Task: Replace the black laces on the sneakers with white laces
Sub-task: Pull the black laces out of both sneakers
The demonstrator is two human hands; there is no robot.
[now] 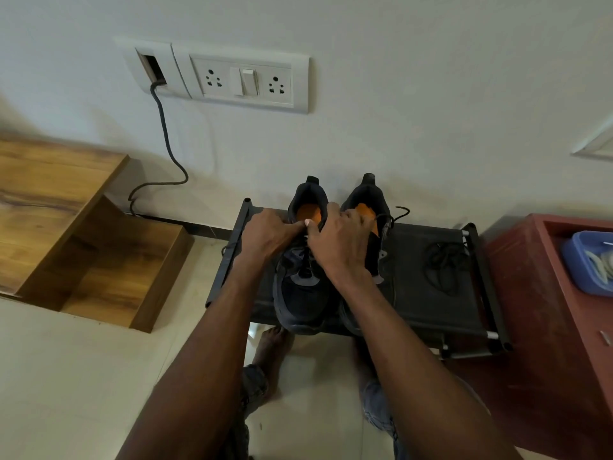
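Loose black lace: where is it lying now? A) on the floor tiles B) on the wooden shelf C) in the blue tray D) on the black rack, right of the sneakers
D: the loose black lace lies coiled on the black rack, right of the sneakers.

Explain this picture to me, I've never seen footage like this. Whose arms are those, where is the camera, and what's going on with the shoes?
There is no machine here. The one camera sits on a person's head, looking down at their own bare arms. Two dark sneakers, the left sneaker and the right sneaker, stand on a low black rack against the wall. The left hand and right hand meet at the left sneaker's top eyelets; exactly what the fingers pinch is hidden. A loose black lace lies on the rack. A blue tray on the red cabinet holds pale strands, possibly the white laces.
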